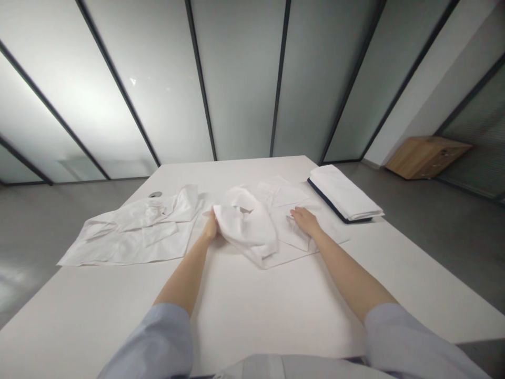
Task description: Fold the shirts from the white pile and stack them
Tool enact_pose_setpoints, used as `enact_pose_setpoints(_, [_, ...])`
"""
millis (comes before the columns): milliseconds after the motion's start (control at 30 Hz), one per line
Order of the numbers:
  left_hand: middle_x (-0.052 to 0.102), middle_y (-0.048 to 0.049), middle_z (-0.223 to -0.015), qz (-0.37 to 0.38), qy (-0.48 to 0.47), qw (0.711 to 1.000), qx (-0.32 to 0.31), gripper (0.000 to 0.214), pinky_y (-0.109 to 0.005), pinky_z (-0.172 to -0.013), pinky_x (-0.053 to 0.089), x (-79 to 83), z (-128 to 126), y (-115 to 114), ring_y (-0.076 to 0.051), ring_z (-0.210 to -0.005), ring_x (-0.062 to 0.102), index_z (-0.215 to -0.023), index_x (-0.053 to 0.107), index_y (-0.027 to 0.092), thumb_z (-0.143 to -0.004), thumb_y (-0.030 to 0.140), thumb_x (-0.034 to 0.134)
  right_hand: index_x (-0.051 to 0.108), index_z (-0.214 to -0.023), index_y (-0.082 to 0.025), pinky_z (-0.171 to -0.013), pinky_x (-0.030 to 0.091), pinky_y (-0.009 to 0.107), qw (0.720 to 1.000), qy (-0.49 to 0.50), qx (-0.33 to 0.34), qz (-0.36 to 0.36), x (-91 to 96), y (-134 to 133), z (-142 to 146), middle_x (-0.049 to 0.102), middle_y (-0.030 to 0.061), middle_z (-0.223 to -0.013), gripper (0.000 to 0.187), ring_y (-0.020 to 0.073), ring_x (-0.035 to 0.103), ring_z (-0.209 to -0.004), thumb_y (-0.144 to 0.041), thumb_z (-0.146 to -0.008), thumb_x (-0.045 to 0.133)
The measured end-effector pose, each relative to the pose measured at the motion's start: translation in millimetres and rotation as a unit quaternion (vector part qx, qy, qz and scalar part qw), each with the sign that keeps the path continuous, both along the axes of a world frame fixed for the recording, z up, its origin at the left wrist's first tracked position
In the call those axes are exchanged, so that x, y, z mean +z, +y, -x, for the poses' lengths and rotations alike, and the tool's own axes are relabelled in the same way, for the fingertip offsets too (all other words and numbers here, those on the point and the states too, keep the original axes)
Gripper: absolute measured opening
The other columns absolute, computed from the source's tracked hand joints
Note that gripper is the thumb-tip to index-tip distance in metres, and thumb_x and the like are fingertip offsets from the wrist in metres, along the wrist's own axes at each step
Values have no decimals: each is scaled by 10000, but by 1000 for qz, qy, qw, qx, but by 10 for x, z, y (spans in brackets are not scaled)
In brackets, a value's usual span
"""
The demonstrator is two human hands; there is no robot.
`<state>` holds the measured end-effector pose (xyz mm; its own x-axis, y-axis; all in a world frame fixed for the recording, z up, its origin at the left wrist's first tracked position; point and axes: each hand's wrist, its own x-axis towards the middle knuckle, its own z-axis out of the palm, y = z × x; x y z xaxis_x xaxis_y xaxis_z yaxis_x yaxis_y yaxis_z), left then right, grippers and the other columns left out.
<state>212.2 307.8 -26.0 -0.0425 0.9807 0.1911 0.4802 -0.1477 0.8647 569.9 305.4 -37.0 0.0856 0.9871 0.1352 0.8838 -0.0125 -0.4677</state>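
Note:
A crumpled white garment (252, 226), possibly a shirt, lies in the middle of the table, bunched up on its left and flatter on its right. My left hand (212, 226) is closed on the left edge of the bunched part, which is lifted a little; some of its fingers are hidden by the fabric. On the flatter right part rests my right hand (305, 221), its fingers stretched out to the left over the cloth. Another white garment (138, 231) is spread out to the left, with folds heaped on top, close to the first one.
At the table's right edge lies a folded white stack (343, 192) with a dark layer beneath it. A round grey disc (155, 194) is set in the white table (236, 310) at the back left. Frosted glass panels stand behind, and a wooden cabinet (426, 157) is beyond at the right.

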Motion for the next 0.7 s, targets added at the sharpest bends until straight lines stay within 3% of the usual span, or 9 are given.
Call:
enact_pose_setpoints(100, [673,-160,-1132,1,200,980,-21,568,-457,-995,416,104,-177,-159,-331,-1139,580,-1151,624,152,-796,590,552,662,-949,-202,-976,378,380,994,62,95,-7,18,-24,144,666,104,-1105,320,261,546,-1115,-400,-914,413])
enact_pose_setpoints(167, [541,-187,-1341,-74,307,949,-23,738,-503,-1085,304,157,-310,-269,-356,-1295,438,-1330,496,163,-724,550,663,660,-898,-207,-940,410,378,976,125,179,-5,45,-87,304,685,87,-1029,314,258,575,-1048,-426,-898,436])
enact_pose_setpoints(267, [240,-142,-1561,-167,429,880,-121,808,-532,-1150,141,185,-498,-398,-342,-1444,152,-1467,311,217,-756,402,648,648,-869,-202,-886,445,354,925,232,299,26,86,-215,566,690,64,-965,349,234,598,-957,-461,-898,417])
enact_pose_setpoints(333, [130,-103,-1596,-145,449,858,-201,836,-561,-1132,164,186,-588,-441,-348,-1454,92,-1489,258,273,-740,295,628,622,-788,-205,-807,466,326,896,269,347,59,101,-285,707,680,42,-866,351,204,597,-832,-466,-894,412])
enact_pose_setpoints(433, [102,-87,-1599,-74,445,849,-276,879,-560,-1068,295,212,-664,-431,-353,-1426,199,-1488,233,344,-706,267,628,553,-649,-216,-696,460,306,885,276,364,84,99,-332,832,621,12,-689,357,173,540,-669,-474,-869,443])
enact_pose_setpoints(567, [323,-103,-1502,-39,459,843,-277,751,-518,-1007,388,288,-732,-360,-332,-1310,397,-1402,400,330,-694,354,648,581,-622,-229,-717,457,322,883,303,356,36,104,-320,856,646,22,-685,381,189,553,-683,-513,-845,459])
enact_pose_setpoints(633, [458,-101,-1375,-41,457,851,-255,636,-458,-984,422,303,-774,-343,-298,-1227,478,-1314,500,288,-699,370,642,579,-583,-234,-701,455,324,896,324,304,-16,130,-300,787,643,25,-648,407,195,558,-661,-517,-845,449])
enact_pose_setpoints(700, [549,-92,-1222,-54,442,865,-233,489,-383,-941,454,290,-813,-349,-254,-1112,552,-1208,574,245,-732,356,606,568,-547,-232,-699,449,324,909,351,205,-97,164,-268,639,626,26,-602,435,194,562,-638,-495,-858,414])
